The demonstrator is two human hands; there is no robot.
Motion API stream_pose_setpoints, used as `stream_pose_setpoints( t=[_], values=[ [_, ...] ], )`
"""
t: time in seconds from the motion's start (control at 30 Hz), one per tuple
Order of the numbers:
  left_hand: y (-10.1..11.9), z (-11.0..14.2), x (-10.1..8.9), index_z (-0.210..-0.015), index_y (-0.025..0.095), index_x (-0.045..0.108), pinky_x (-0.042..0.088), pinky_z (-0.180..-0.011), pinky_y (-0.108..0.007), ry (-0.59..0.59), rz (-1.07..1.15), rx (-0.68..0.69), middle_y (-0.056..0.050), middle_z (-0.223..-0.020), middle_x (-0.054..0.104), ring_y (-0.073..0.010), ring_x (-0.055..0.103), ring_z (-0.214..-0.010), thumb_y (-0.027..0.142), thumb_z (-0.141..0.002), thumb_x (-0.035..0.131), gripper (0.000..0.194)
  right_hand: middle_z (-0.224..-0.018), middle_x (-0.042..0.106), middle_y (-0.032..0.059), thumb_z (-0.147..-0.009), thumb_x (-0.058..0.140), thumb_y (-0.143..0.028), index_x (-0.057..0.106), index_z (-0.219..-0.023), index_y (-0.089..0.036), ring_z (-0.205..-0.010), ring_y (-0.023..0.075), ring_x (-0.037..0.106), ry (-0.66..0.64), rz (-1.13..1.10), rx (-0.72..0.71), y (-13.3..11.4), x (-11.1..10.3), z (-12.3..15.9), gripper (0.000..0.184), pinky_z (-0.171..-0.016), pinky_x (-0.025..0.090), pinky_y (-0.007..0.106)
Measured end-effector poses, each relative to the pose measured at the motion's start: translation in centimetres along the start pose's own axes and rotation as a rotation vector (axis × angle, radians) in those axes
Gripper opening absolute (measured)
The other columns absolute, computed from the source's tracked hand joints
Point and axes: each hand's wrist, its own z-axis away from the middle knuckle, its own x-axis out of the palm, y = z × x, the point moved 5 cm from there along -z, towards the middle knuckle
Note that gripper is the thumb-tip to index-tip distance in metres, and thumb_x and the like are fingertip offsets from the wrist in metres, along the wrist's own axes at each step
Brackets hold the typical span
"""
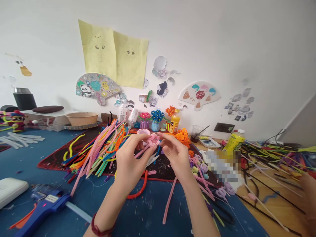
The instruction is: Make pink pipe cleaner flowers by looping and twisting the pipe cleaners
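Observation:
Over the dark mat, a pink pipe-cleaner flower [153, 139] with looped petals is held up between both hands. My left hand [130, 151] pinches it from the left between thumb and fingers. On the other side, my right hand [178, 154] has its bent fingertips at the flower's right edge; the exact contact is partly hidden. A pink stem [141, 152] slants down by the left fingers. Just below the flower lie scissors [151, 160], partly covered by my left hand. A bundle of coloured pipe cleaners [98, 144] spreads to the left.
A blue glue gun [44, 210] with a glue stick lies front left. Finished flower pots [156, 125] and an orange juice bottle [175, 121] stand at the wall. Purple pipe-cleaner pieces [223, 192] lie right. Another person's hand [308, 187] shows at the right edge.

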Motion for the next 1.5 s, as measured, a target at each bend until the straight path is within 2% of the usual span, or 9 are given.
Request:
stream_pose_setpoints(
  t=[0.27,0.47,0.53,0.7,0.83,1.03,1.13,1.27,1.5],
  values=[
    [-0.6,-0.1,0.3,-0.099,0.018,0.066,0.051,-0.069,-0.02,-0.105,0.142,0.017,0.0,-0.084,0.07,-0.0102,0.065,-0.069,0.018,-0.08,0.072,0.02,-0.108,0.07,0.008,-0.082,0.072,-0.029,0.074,-0.107,-0.025,-0.1,0.0237,0.065,0.058,0.019,-0.086,-0.1,-0.2,0.1,0.026,-0.088,0.052,0.037],
    [-1.0,0.0,0.4,-0.086,0.017,0.065,0.052,-0.063,-0.019,-0.122,0.175,-0.028,0.001,-0.076,0.069,-0.0102,0.065,-0.065,0.022,-0.079,0.074,0.012,-0.105,0.067,0.0069,-0.079,0.075,-0.03,0.073,-0.108,-0.026,-0.099,0.0224,0.063,-0.034,-0.062,-0.065,-0.2,-0.1,-0.1,0.03,-0.085,0.053,0.035],
    [-1.0,0.1,0.5,-0.089,0.017,0.064,0.053,-0.064,-0.019,-0.122,0.205,-0.038,0.001,-0.078,0.069,-0.0103,0.065,-0.065,0.022,-0.08,0.073,0.014,-0.101,0.067,0.0059,-0.078,0.076,-0.027,0.074,-0.104,-0.026,-0.098,0.0215,0.062,-0.037,-0.071,-0.079,-0.3,-0.1,-0.2,0.027,-0.085,0.053,0.034],
    [-1.0,0.1,1.0,-0.113,0.019,0.062,0.054,-0.072,-0.021,-0.154,0.185,-0.001,-0.001,-0.092,0.072,-0.0121,0.068,-0.075,0.02,-0.083,0.07,0.031,-0.092,0.066,0.0036,-0.075,0.078,-0.023,0.075,-0.094,-0.026,-0.091,0.0192,0.062,0.02,-0.049,-0.111,-0.4,-0.5,-0.2,0.019,-0.08,0.052,0.03],
    [-1.0,0.2,1.0,-0.101,0.019,0.068,0.053,-0.072,-0.02,-0.151,0.16,0.02,-0.001,-0.092,0.074,-0.0122,0.068,-0.075,0.02,-0.083,0.07,0.019,-0.086,0.067,0.0026,-0.074,0.079,-0.024,0.076,-0.088,-0.026,-0.086,0.0183,0.062,0.03,-0.036,-0.13,-0.5,-0.7,-0.2,0.015,-0.076,0.052,0.029],
    [-0.8,0.1,1.2,-0.101,0.02,0.069,0.055,-0.072,-0.02,-0.204,0.241,-0.053,-0.001,-0.093,0.074,-0.0126,0.07,-0.077,0.024,-0.084,0.068,0.018,-0.087,0.066,0.0024,-0.074,0.079,-0.025,0.074,-0.088,-0.025,-0.083,0.0182,0.064,0.02,-0.085,-0.079,-0.4,-0.6,-0.2,0.015,-0.073,0.055,0.029],
    [-0.8,0.0,1.1,-0.098,0.018,0.07,0.055,-0.071,-0.02,-0.178,0.215,-0.095,-0.001,-0.09,0.075,-0.0133,0.07,-0.075,0.024,-0.085,0.066,0.014,-0.092,0.067,0.0041,-0.075,0.078,-0.025,0.073,-0.09,-0.024,-0.087,0.0199,0.065,-0.014,-0.043,-0.061,-0.4,-0.2,-0.2,0.016,-0.077,0.056,0.031],
    [-0.8,0.1,0.8,-0.096,0.017,0.07,0.053,-0.069,-0.019,-0.129,0.113,-0.058,0.0,-0.085,0.075,-0.012,0.07,-0.072,0.02,-0.086,0.065,0.012,-0.099,0.069,0.0057,-0.075,0.077,-0.023,0.073,-0.095,-0.024,-0.091,0.0209,0.066,-0.035,0.048,-0.078,-0.3,0.0,-0.2,0.02,-0.082,0.055,0.033],
    [-1.3,0.3,1.0,-0.098,0.018,0.07,0.052,-0.069,-0.018,-0.136,0.075,-0.054,0.0,-0.087,0.076,-0.0122,0.07,-0.073,0.021,-0.089,0.06,0.015,-0.091,0.072,0.0047,-0.075,0.076,-0.018,0.074,-0.089,-0.023,-0.088,0.0209,0.066,-0.013,0.087,-0.089,-0.3,-0.2,-0.1,0.015,-0.079,0.054,0.032]
  ],
)
